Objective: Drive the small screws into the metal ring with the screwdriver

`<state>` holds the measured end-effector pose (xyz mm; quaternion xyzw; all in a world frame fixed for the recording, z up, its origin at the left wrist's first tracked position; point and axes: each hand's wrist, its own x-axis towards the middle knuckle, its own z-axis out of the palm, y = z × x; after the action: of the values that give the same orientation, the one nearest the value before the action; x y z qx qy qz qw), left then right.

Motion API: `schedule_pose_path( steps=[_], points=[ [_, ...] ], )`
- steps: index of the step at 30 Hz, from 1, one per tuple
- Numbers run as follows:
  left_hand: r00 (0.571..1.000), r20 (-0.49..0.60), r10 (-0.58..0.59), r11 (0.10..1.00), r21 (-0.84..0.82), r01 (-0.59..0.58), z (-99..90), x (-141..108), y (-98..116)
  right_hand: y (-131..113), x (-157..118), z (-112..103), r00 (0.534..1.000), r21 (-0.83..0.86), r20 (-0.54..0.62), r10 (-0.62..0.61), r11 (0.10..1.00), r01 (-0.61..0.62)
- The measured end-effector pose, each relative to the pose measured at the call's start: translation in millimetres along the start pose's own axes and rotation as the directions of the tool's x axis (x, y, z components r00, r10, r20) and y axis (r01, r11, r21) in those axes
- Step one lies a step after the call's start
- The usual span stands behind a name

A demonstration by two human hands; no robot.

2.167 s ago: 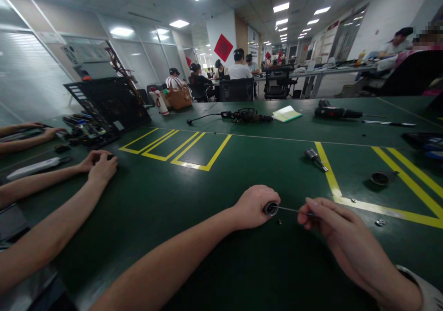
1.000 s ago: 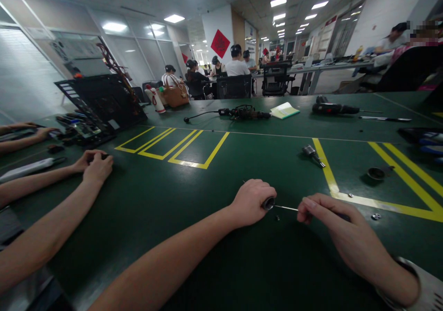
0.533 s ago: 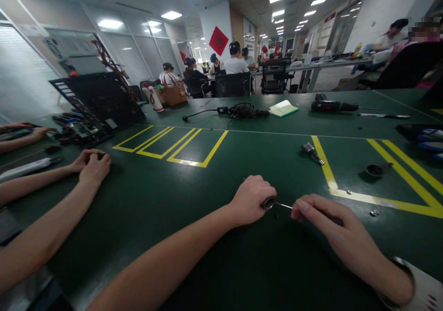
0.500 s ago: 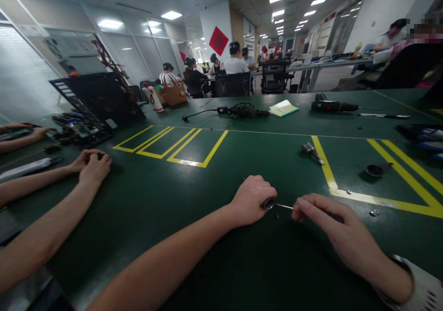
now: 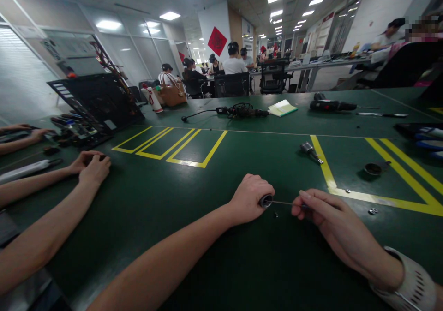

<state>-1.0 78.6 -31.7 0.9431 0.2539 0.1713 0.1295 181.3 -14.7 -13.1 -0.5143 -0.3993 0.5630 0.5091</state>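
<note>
My left hand (image 5: 249,200) is closed round a dark ring-ended part (image 5: 266,201), its round opening turned to the right. My right hand (image 5: 321,209) pinches a thin metal rod tool (image 5: 285,203), whose tip reaches into that opening. Most of the tool's handle is hidden by my fingers. Small dark bits (image 5: 276,215) lie just below the ring. Right of my hands are small metal rings (image 5: 373,211), another small ring (image 5: 348,191) on yellow tape, a round dark cup-like part (image 5: 374,168) and a metal-ended part (image 5: 310,152).
Another person's hands (image 5: 92,165) work at the left, near a black frame (image 5: 97,103). Toward the back lie a coiled cable (image 5: 242,110), a notepad (image 5: 283,108) and a power screwdriver (image 5: 332,104). Blue-handled tools (image 5: 429,140) are at the right edge.
The ring opening now faces more toward the camera, and the rod lies closer to level. My right hand has shifted slightly left and up. The whole view has moved a little.
</note>
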Motion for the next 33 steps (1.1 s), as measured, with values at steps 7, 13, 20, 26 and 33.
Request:
schedule_pose_path(
  steps=[7,13,20,26,33],
  points=[
    [1.000,0.017,-0.022,0.998,0.058,0.021,0.2,0.6,2.1,1.2,0.9,-2.6,1.000,0.012,0.015,0.010,1.000,-0.010],
    [1.000,0.005,0.005,0.991,0.132,-0.006,1.4,0.5,3.2,2.3,0.9,-3.3,0.999,0.010,-0.037,-0.040,0.999,0.040],
    [0.999,0.029,0.016,0.980,0.196,-0.022,0.5,0.7,7.1,7.2,1.0,-3.9,0.997,-0.102,0.027,-0.078,0.992,0.080],
    [1.000,0.026,0.005,0.972,0.235,-0.010,0.0,-0.1,8.1,6.4,-0.5,-5.3,0.993,-0.132,-0.016,-0.117,0.985,0.114],
    [1.000,0.024,-0.005,0.965,0.260,-0.001,-1.7,0.1,10.1,10.2,0.7,-9.0,0.994,-0.177,-0.046,-0.102,0.980,0.092]
  ],
)
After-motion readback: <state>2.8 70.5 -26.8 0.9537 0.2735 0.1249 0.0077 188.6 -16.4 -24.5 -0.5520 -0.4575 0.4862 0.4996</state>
